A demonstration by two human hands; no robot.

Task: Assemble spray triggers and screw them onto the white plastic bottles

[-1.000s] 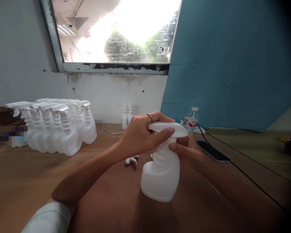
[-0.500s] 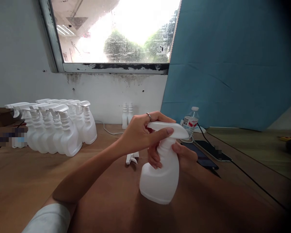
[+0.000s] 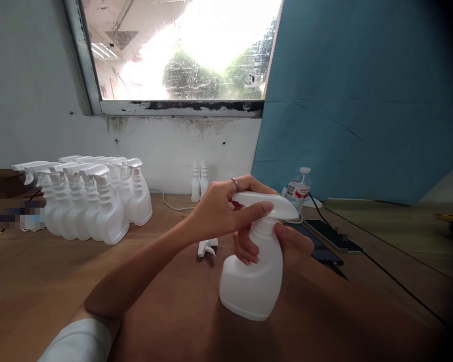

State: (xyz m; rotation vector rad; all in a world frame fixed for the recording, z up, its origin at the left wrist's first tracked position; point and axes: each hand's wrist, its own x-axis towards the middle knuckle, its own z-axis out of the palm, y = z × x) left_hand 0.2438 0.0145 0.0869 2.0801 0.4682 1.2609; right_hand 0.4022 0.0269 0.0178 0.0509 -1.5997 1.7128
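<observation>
A white spray bottle stands a little tilted in front of me, its white trigger sprayer on the neck. My left hand is closed over the sprayer head, thumb along the near side and fingers over the top. Around the bottle's neck, my right hand is closed from behind, with fingertips showing on the left side of the neck. Just left of the bottle, a loose white trigger sprayer lies on the wooden table.
Several white spray bottles with sprayers stand in rows at the left. Two bottles without sprayers stand by the wall. At the right are a clear drink bottle, a phone, a second dark device and cables.
Both hands and the spray bottle sit slightly lower and further right in view, as the whole scene shifts a little. Both hands keep their grip.
</observation>
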